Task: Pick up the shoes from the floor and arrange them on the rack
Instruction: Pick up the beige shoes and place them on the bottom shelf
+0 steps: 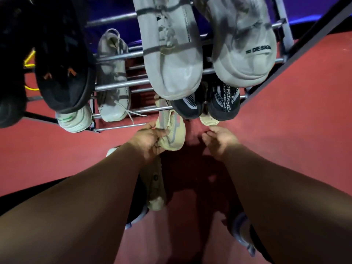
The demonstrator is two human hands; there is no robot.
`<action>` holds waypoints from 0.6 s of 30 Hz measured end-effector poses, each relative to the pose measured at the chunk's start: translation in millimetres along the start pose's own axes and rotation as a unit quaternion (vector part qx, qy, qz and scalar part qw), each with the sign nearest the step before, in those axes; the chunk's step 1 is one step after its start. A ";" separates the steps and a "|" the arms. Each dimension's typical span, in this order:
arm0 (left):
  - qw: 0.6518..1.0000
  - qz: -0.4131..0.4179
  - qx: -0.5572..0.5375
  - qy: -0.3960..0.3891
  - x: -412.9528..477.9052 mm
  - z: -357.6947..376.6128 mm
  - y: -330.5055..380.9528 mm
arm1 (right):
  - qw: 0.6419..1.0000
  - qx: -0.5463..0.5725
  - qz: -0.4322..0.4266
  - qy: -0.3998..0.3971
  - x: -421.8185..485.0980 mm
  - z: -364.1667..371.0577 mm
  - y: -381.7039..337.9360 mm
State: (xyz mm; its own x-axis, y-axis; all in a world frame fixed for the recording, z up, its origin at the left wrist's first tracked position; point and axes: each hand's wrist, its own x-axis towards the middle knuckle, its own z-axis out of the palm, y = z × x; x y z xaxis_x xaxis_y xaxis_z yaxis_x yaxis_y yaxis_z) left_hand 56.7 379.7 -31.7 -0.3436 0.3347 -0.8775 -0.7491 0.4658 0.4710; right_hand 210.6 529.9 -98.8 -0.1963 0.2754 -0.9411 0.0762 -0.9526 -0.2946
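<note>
I look straight down a metal shoe rack [118, 86] on a red floor. My left hand [150, 140] grips a beige knit sneaker [173, 134] at the rack's lowest front bar. Its mate [208, 120] pokes out from the bottom tier just beyond my right hand [219, 139], which holds nothing, fingers loosely curled. Two large grey sneakers [171, 54] [242, 44] sit on the top tier, and a black pair [222, 103] lies below them. A grey laced sneaker [114, 82] and a black shoe [64, 73] are on the left.
A white sneaker with green trim [76, 119] sticks out at the lower left of the rack. Another beige shoe [155, 185] lies on the floor under my left forearm. My feet in blue sandals [242, 235] stand on the red floor [285, 121].
</note>
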 end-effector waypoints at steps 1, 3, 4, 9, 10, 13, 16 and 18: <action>1.000 -0.004 -0.001 0.001 2.8 1.8 -1.3 | 1.000 -0.015 0.011 -0.004 -2.1 -2.8 6.9; 1.000 -0.014 -0.011 0.004 7.2 6.1 -4.6 | 1.000 -0.013 0.024 -0.010 -4.1 -6.7 15.9; 1.000 -0.015 -0.018 0.005 7.9 9.5 -6.3 | 1.000 -0.011 0.023 -0.014 -4.5 -8.1 18.1; 0.994 0.028 -0.107 -0.004 18.7 30.5 -5.7 | 0.999 0.017 0.017 -0.023 -7.1 -10.4 11.1; 0.991 0.026 -0.134 -0.001 20.7 34.5 -5.7 | 0.999 0.009 0.018 -0.025 -7.5 -10.7 9.3; 0.986 -0.043 -0.152 0.051 24.3 38.9 -13.8 | 0.999 -0.002 0.022 -0.028 -6.0 -11.2 4.7; 0.983 -0.080 -0.163 0.034 27.5 42.4 -21.7 | 0.999 0.028 0.023 -0.029 0.9 -12.2 2.3; 0.984 -0.084 -0.159 0.015 31.0 45.3 -21.7 | 0.998 0.055 0.024 -0.031 3.3 -12.7 1.0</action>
State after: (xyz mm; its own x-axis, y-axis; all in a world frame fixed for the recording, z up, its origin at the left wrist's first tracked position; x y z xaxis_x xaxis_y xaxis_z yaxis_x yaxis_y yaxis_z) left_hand 87.9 417.1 -65.0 -0.2121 0.2476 -0.9454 -0.9345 0.2317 0.2703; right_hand 222.4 531.4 -104.3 -0.2561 0.2240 -0.9404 -0.0205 -0.9738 -0.2264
